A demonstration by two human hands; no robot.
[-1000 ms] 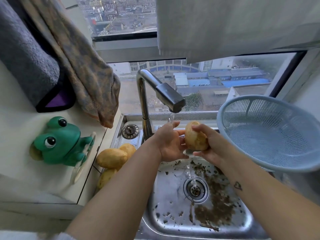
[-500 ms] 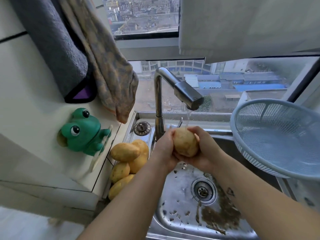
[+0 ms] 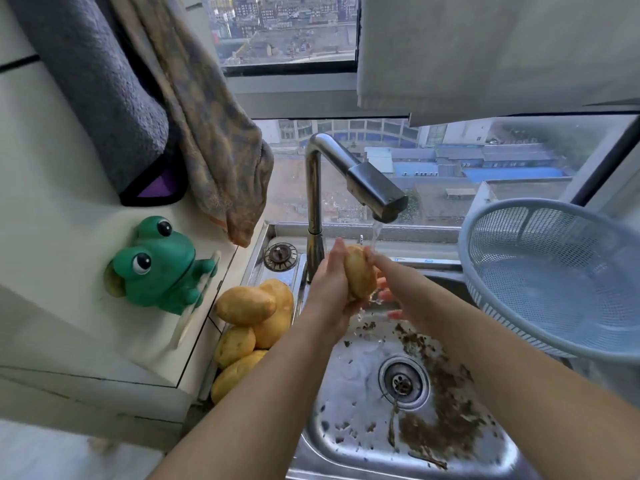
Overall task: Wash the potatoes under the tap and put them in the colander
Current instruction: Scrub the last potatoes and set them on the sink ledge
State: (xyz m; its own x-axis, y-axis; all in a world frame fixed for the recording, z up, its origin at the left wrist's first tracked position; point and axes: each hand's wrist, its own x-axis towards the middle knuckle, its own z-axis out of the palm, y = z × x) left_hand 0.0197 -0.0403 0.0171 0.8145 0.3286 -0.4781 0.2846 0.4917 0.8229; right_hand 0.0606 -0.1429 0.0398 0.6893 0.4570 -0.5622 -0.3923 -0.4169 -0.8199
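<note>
A yellow-brown potato stands upright under the thin stream from the steel tap. My left hand grips it from the left side. My right hand presses against its right side, fingers spread and blurred, water running over them. Several more potatoes lie piled on the ledge left of the sink. A pale blue plastic colander sits empty at the right, above the sink's edge.
The steel sink holds dirt flecks around its drain. A green frog holder sticks to the white wall at left. A grey towel and a brown cloth hang above it. The window is behind the tap.
The potato has been turned from lying sideways between both hands to standing upright. My right hand slid from cupping it to rubbing its right side. The view shifted slightly.
</note>
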